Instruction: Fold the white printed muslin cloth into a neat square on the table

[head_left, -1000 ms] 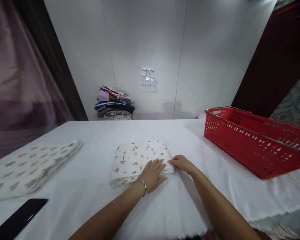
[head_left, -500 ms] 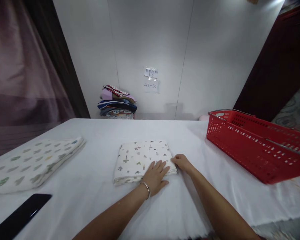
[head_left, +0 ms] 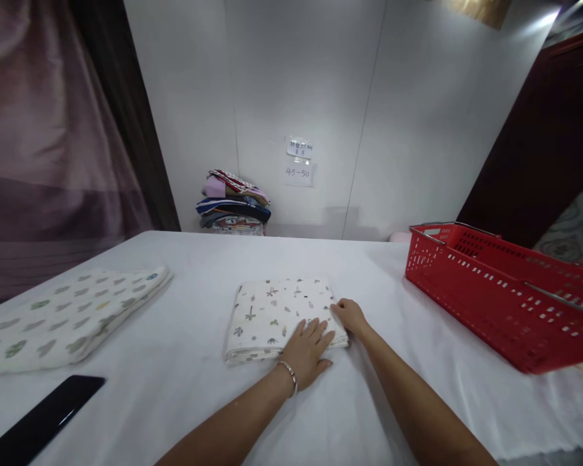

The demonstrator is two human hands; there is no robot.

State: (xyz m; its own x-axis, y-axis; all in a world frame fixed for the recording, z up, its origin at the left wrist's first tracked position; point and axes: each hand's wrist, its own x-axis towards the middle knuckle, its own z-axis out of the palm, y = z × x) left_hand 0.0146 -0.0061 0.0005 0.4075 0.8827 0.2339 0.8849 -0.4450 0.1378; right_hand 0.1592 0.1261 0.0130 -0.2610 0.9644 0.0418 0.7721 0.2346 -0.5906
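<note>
A white cloth [head_left: 276, 310] printed with small plants and starfish-like shapes lies folded into a rectangle in the middle of the table. My left hand [head_left: 307, 351], a silvery bracelet at its wrist, rests flat on the cloth's near right part with the fingers spread. At the cloth's right edge, my right hand [head_left: 350, 316] is closed, with thumb and fingers pinching the side of the fabric. Its fingertips are partly hidden.
A second folded cloth [head_left: 78, 317] with cloud-like prints lies at left, a black phone-like slab [head_left: 43, 421] before it. To the right stands a red plastic basket [head_left: 486, 291]. Folded textiles [head_left: 236, 204] are piled behind the white-covered table [head_left: 194, 401], near paper signs [head_left: 299, 173].
The whole view has shifted a little, so things sit slightly lower and further right. Both hands stay at nearly the same places on the folded cloth.
</note>
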